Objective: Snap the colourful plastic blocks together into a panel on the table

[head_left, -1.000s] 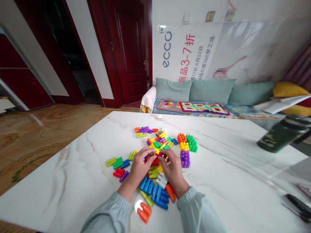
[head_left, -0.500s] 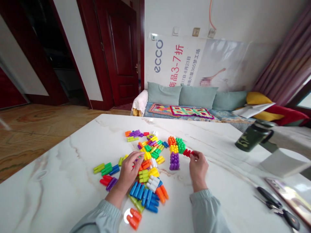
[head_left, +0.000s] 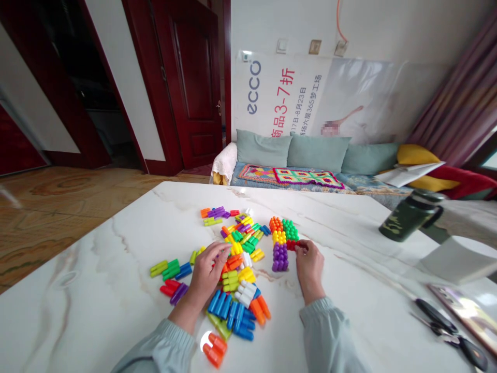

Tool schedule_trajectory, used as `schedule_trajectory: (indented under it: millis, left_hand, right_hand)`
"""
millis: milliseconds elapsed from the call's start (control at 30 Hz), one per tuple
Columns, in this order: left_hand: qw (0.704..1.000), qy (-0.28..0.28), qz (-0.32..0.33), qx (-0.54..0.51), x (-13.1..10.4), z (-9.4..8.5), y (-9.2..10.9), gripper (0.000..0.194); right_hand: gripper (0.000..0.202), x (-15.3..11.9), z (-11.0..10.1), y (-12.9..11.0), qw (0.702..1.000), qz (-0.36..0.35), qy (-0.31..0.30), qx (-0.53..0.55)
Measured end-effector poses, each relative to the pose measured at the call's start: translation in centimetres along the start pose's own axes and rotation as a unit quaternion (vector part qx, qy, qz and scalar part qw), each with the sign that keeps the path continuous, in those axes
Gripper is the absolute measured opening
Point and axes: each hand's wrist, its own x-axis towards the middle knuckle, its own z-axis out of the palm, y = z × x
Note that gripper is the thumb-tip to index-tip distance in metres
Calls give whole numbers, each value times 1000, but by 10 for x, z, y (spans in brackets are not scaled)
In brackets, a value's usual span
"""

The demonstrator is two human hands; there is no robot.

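Observation:
My right hand [head_left: 310,267] pinches a red toy building block [head_left: 291,245]. That block is beside the purple blocks [head_left: 280,257] and just below the green blocks [head_left: 290,230]; whether it touches them I cannot tell. Orange blocks [head_left: 276,224] and yellow blocks [head_left: 278,238] stand in the same grouped cluster. My left hand [head_left: 209,269] hovers at the left side of a loose pile of bullet-shaped blocks [head_left: 230,281], its fingers drawn together. What they hold, if anything, is hidden.
The pile spreads over a white marble-patterned table [head_left: 116,290]. At the right stand a dark green flask [head_left: 407,217] and a white box-like object [head_left: 446,259]. Black-handled scissors [head_left: 438,318] and a flat phone-like object [head_left: 466,311] lie near the right edge. A sofa [head_left: 248,173] is behind.
My right hand has moved left with the red block, bringing it next to the purple and green blocks. My left hand has stayed nearly still by the pile.

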Motion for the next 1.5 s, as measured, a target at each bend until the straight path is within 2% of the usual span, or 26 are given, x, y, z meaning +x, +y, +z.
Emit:
schedule_trajectory:
  millis: [200, 267, 333, 400, 467, 500, 567, 633, 733, 900, 1033, 1500]
  left_hand:
    - [1000, -9, -1, 3, -1, -1, -1, 23]
    - [1000, -8, -1, 0, -1, -1, -1, 23]
    - [1000, -6, -2, -3, 0, -1, 0, 23]
    - [1000, -3, -2, -3, 1, -1, 0, 23]
    - [1000, 1, 2, -1, 2, -1, 0, 23]
    - [1000, 3, 2, 1, 2, 0, 0, 23]
    - [1000, 4, 0, 1, 2, 0, 0, 23]
    - [1000, 1, -4, 0, 1, 1, -2, 23]
    - [1000, 5, -14, 13, 0, 3, -6, 23]
    - [998, 10, -39, 53, 1, 4, -13, 22]
    - [996, 2, -47, 74, 1, 5, -14, 23]
    - [997, -3, -31, 75, 2, 6, -11, 22]
  right_hand:
    - [28, 1, -3, -2, 1000, -3, -2, 1]
    - [27, -3, -8, -10, 1000, -13, 27, 4]
    - [25, -14, -13, -27, 994, -59, 83, 30]
    - [19, -32, -16, -51, 976, -158, 105, 104]
    - [15, -56, -15, -78, 940, -271, 13, 205]
    - [15, -67, -13, -91, 916, -317, -73, 234]
    - [13, -86, -7, -113, 875, -347, -222, 255]
    - [10, -96, 0, -127, 854, -337, -309, 248]
    - [9, -97, 11, -134, 852, -296, -359, 239]
    - [15, -91, 21, -123, 854, -247, -381, 254]
    - [20, -90, 20, -116, 849, -240, -408, 236]
    - [16, -91, 24, -110, 848, -228, -405, 256]
